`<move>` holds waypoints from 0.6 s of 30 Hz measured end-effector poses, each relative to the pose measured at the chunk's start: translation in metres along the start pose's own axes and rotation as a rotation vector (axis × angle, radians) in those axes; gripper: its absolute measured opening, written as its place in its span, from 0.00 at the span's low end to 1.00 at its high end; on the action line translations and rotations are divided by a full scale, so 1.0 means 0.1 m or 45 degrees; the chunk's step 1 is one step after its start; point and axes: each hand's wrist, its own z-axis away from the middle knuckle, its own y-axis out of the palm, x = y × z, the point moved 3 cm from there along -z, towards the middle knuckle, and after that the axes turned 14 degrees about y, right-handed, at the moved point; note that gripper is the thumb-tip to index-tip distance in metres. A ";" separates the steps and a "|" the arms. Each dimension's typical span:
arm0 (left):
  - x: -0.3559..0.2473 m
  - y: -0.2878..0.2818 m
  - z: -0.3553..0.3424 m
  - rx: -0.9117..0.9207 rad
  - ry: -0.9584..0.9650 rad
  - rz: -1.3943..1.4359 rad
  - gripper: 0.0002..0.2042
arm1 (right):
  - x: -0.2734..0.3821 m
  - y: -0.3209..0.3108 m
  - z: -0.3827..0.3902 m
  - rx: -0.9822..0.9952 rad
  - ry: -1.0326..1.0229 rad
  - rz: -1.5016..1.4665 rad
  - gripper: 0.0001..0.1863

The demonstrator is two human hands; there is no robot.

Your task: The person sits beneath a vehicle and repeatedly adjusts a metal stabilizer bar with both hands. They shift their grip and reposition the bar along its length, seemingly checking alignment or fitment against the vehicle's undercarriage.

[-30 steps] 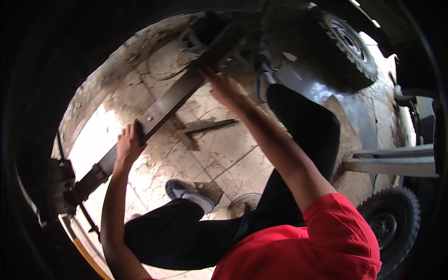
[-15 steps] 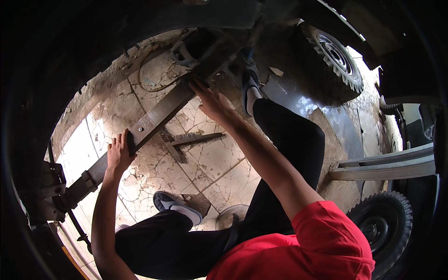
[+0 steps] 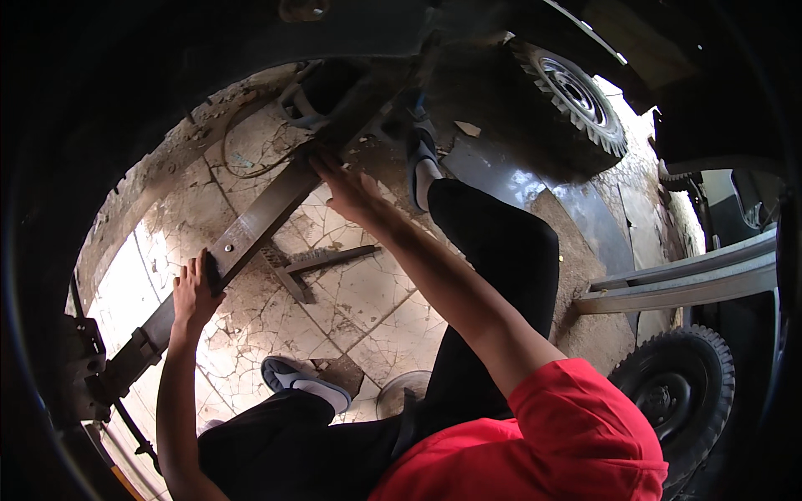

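Observation:
A long grey metal beam (image 3: pixel 261 219) runs slantwise under the vehicle, from lower left toward upper middle, with a small round bolt head (image 3: pixel 228 248) on its face. My left hand (image 3: pixel 195 294) is closed over the beam's near edge, below the bolt head; a dark patch shows by its fingertips, either shadow or a thin pad. Farther up the beam, my right hand (image 3: pixel 351 196) has its fingers bent over the top, where the metal is dark and anything beneath them is hidden. Two wire brushes (image 3: pixel 322 258) (image 3: pixel 286 275) lie crossed on the tiles beneath the beam.
A toothed-tread wheel (image 3: pixel 576 96) is at upper right, another wheel (image 3: pixel 681 401) at lower right. Grey metal rails (image 3: pixel 681 284) jut in from the right. Dark bodywork (image 3: pixel 192 50) hangs overhead. A round dish (image 3: pixel 401 392) sits by my legs on the cracked tile floor.
The whole view has shifted slightly, so beam, hands and floor things sit a little farther left. Both hands keep about the same places on the beam.

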 end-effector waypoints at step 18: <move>0.01 0.06 -0.01 0.005 -0.003 -0.012 0.53 | -0.05 0.04 0.01 -0.108 -0.099 -0.010 0.42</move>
